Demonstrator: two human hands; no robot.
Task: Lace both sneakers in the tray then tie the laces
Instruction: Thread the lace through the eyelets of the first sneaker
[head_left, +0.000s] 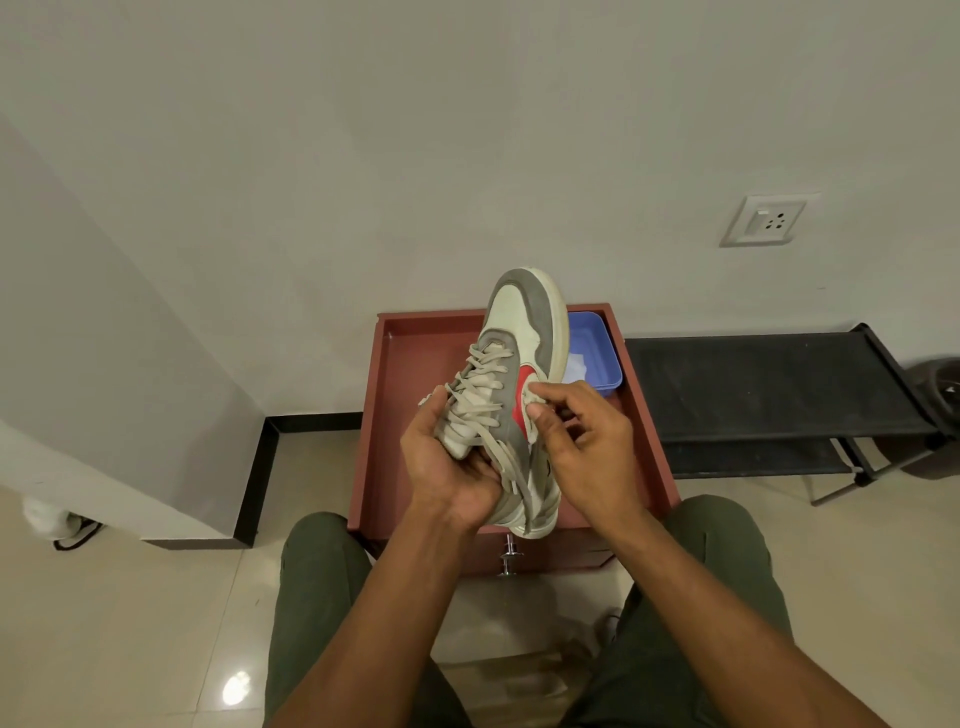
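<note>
One sneaker (519, 364) held in both hands above the red tray (415, 338), toe pointing up and away.

Left hand (452, 467) grips the sneaker at the tongue and heel end, fingers curled round it; right hand (576, 441) pinches a lace (530, 402) end beside the red side patch, grip narrow. Laces cross the eyelets and hang loose past the heel. Behind the sneaker, a blue tub (597, 348) sits in the tray's far right corner, partly hidden by the toe. A black rack (769, 384) stands right of the tray; a wall socket (763, 221) is above it. Green-trousered knees flank the tray's near edge.
</note>
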